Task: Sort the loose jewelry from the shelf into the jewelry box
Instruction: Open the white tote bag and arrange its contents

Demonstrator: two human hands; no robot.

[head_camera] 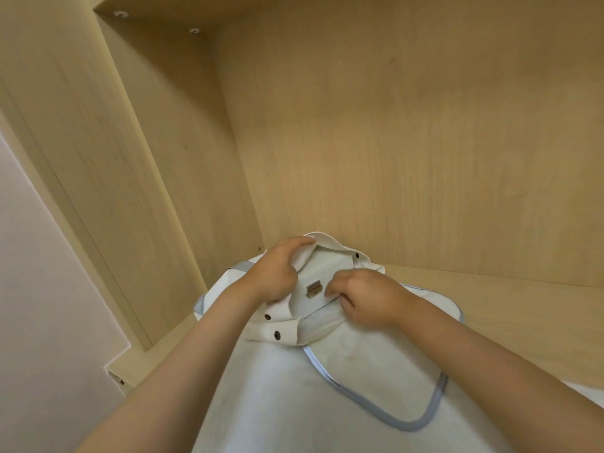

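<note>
Left hand (277, 277) and right hand (364, 297) grip the cloth (285, 325) with curled fingers — baring the box (327, 272) — next, probably, open its clasp (313, 288).

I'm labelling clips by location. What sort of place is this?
Probably a wardrobe or cabinet compartment: wood side panel, back panel and shelf board enclose it, with a clasped white box stored inside.

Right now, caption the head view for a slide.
Left hand holds flap back; right hand touches box beside clasp.

Left hand (277, 276): fingers curled, gripping cloth cover (336, 248).
Right hand (362, 297): knuckles up, fingertips tucked, likely pinching same cover; blurred.
Forearms: bare, converging forward.
</note>
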